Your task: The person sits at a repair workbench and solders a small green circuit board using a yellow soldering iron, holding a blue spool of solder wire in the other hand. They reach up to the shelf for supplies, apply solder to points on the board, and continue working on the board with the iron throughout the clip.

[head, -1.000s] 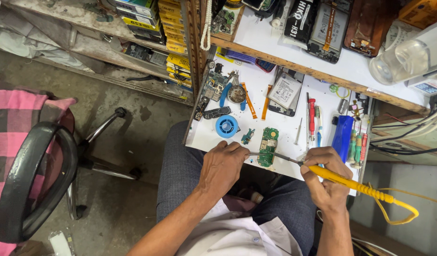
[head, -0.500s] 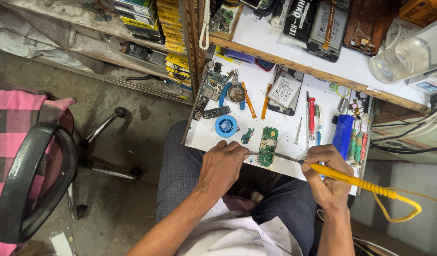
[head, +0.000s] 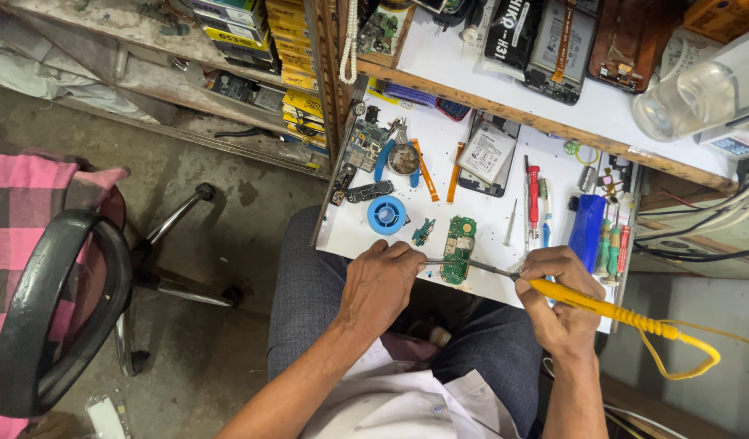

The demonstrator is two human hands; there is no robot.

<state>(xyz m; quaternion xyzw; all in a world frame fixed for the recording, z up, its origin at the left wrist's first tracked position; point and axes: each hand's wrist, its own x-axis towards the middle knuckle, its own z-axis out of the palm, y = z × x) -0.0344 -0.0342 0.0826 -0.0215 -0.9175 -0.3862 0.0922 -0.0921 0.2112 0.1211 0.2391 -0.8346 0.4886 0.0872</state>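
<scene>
Right hand fisted around soldering iron

White counter, centre-right of frame: green circuit board near its lower edge, blue solder spool left of it, red screwdriver and blue case to the right.

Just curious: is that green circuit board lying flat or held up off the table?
Lying flat: the green circuit board rests face up on the white table.
</scene>
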